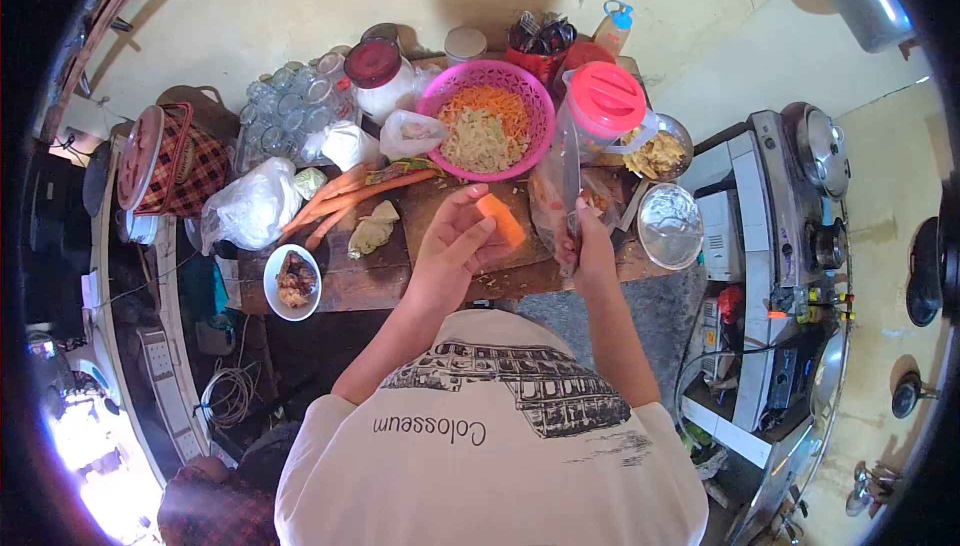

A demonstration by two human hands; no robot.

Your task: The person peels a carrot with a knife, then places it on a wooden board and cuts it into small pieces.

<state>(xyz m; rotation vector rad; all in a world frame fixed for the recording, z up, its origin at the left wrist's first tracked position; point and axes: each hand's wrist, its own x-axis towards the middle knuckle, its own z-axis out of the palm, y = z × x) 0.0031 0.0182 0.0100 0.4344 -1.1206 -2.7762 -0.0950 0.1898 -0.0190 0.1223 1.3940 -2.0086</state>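
My left hand (452,254) is closed on a thick orange piece of carrot (502,220), held above the wooden cutting board (440,214). A knife (571,171) is gripped in my right hand (594,251), its blade pointing away from me. Beyond both hands stands a pink plastic basket (545,96) with shredded carrot (490,101) and a pale shredded heap (485,144) in it. Several whole carrots (345,198) lie to the left, near a pale leafy vegetable piece (373,229). A plastic bag (548,201) lies behind the knife hand.
On the left are a white bowl (272,281) with brown food, a tied plastic bag (243,208) and upturned glasses (285,111). A red-lidded jar (380,81) stands behind. Rightward are a red-lidded pitcher (606,101), a foil-like round container (670,226) and a stove (790,206).
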